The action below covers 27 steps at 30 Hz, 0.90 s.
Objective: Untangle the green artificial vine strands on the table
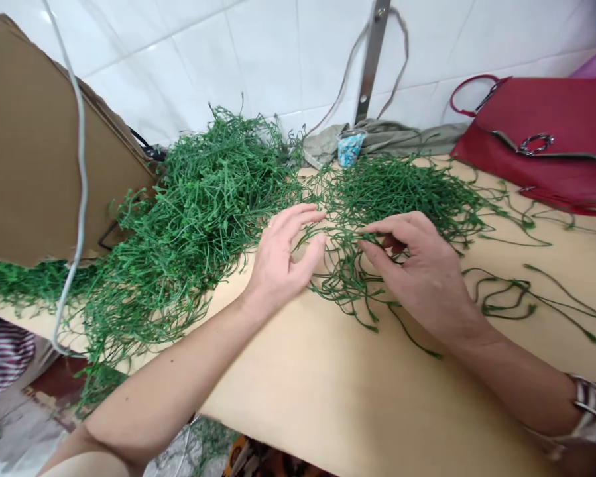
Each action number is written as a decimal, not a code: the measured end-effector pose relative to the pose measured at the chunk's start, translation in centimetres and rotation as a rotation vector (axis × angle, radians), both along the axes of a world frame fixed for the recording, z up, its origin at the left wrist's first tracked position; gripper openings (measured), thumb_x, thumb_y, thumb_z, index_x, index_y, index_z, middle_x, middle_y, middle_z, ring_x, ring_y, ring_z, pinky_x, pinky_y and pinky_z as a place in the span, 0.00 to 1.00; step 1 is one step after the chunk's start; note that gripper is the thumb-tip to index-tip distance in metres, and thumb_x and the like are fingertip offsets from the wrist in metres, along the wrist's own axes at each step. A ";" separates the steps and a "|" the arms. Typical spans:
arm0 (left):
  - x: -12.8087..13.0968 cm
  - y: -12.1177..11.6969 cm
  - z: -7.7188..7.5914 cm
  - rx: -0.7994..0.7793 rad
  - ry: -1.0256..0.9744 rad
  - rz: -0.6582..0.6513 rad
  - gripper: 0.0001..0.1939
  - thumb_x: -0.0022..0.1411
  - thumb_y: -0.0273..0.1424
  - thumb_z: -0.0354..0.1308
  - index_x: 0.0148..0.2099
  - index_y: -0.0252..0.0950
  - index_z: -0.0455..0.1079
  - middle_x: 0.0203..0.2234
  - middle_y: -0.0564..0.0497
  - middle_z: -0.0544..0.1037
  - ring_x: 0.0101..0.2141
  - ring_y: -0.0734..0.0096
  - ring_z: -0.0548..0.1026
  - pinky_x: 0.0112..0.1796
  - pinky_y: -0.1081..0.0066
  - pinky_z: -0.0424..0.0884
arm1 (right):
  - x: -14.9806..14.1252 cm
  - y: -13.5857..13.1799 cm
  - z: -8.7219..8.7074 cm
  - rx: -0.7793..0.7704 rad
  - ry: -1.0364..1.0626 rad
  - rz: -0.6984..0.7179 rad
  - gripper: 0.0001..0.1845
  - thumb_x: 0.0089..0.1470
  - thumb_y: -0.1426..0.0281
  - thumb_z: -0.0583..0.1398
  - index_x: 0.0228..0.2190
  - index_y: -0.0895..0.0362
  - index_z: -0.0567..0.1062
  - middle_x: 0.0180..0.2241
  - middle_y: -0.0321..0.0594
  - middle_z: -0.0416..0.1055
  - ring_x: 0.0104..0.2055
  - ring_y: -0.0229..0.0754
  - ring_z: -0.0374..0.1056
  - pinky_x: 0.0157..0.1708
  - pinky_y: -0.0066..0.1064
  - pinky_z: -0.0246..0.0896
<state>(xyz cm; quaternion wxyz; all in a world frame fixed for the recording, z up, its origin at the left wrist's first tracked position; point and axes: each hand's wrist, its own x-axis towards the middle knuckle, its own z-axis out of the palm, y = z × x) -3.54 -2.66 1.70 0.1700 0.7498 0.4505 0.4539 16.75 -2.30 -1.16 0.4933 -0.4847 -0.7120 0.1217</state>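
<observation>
Thin green artificial stems with small leaves lie in a large tangled heap (203, 199) at the table's left and a looser tangle (392, 192) beyond my hands. My left hand (282, 258) rests on the light wooden tabletop (327, 377), its thumb and fingers apart, with fingertips at a green strand (310, 235). My right hand (412, 265) pinches several strands of the looser tangle between thumb and forefinger. A few loose stems (506, 298) lie to its right. A patterned wristband (593, 404) circles my right wrist.
A brown cardboard sheet (44, 146) stands at the left, with a white cable (81, 172) hanging before it. A red handbag (541, 146), a clear cup of blue pieces (351, 147) and a grey-green cloth (392, 138) sit against the white tile wall (203, 53).
</observation>
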 end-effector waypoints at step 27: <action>-0.2 1.5 -1.1 -0.422 -0.292 -0.153 0.07 0.63 0.34 0.62 0.38 0.35 0.73 0.30 0.53 0.74 0.30 0.75 0.66 0.34 0.72 0.61 | 0.7 0.3 0.7 0.048 -0.090 0.159 0.05 0.62 0.68 0.61 0.38 0.49 0.78 0.42 0.40 0.79 0.48 0.49 0.74 0.52 0.47 0.67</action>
